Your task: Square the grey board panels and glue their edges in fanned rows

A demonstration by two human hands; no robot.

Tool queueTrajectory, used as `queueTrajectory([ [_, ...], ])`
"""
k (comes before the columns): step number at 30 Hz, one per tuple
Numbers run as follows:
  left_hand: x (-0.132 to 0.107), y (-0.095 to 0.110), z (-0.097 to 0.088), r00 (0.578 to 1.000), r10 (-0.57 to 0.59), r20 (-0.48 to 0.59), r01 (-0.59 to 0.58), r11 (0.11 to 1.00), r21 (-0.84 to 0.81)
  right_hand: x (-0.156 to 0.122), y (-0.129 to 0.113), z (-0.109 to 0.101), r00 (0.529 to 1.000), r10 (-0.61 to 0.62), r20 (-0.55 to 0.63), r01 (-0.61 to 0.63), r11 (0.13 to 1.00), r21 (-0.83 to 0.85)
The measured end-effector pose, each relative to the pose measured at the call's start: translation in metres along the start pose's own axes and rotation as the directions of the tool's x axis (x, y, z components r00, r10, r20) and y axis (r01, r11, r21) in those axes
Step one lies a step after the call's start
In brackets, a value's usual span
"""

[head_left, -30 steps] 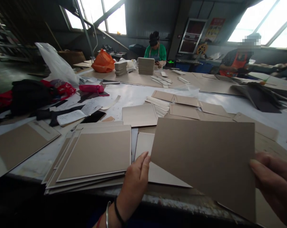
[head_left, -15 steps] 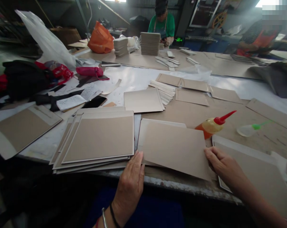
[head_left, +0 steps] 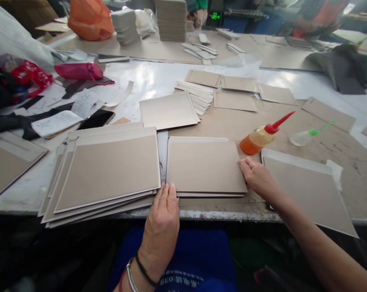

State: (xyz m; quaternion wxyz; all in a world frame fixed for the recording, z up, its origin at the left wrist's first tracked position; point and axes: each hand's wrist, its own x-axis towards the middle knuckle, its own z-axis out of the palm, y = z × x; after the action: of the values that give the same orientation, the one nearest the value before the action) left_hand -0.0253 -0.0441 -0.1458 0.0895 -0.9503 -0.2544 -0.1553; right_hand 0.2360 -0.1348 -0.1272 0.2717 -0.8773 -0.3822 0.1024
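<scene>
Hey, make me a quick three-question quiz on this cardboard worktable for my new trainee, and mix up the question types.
1. True or false: the red-nozzled squeeze bottle lies on its side.
2. What does the right hand touch? A) the right edge of the centre cardboard sheet; B) a phone; C) a pink pouch.
3. Fill in: the clear bottle has a ___ nozzle.
Key: 1 true; 2 A; 3 green.

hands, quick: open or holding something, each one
Left hand: open, fingers flat on the near left corner of the middle board.
Right hand: open, fingers against that board's right edge, gripping nothing.
</scene>
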Motion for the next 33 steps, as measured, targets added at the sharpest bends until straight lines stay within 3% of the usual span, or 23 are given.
queueTrajectory([
  [6,0.005,-0.004,-0.007,0.994,-0.016,0.108,0.017,1.0,-0.013,0.0,0.0,0.001,0.999,0.028,0.025,-0.027,0.999,-0.029],
  [16,0.006,-0.006,-0.013,0.99,-0.058,0.127,0.061,0.998,-0.016,-0.003,-0.001,0.002,0.999,0.026,0.038,-0.024,0.997,-0.075],
  [20,0.0,-0.008,-0.018,0.996,-0.032,0.084,0.034,0.999,-0.024,0.0,0.001,0.004,0.999,0.022,0.046,-0.019,0.997,-0.075],
  [25,-0.014,-0.01,-0.012,0.996,0.09,-0.015,-0.091,0.991,-0.094,0.0,-0.001,0.007,0.999,0.028,0.031,-0.024,0.992,-0.121],
  [29,-0.021,-0.012,-0.006,0.989,0.096,-0.113,-0.114,0.979,-0.168,-0.001,-0.003,0.009,0.999,0.042,0.009,-0.04,0.987,-0.158],
  [33,-0.024,-0.013,-0.002,0.988,0.091,-0.126,-0.115,0.974,-0.194,-0.002,-0.003,0.01,0.999,0.029,0.019,-0.026,0.986,-0.162],
])
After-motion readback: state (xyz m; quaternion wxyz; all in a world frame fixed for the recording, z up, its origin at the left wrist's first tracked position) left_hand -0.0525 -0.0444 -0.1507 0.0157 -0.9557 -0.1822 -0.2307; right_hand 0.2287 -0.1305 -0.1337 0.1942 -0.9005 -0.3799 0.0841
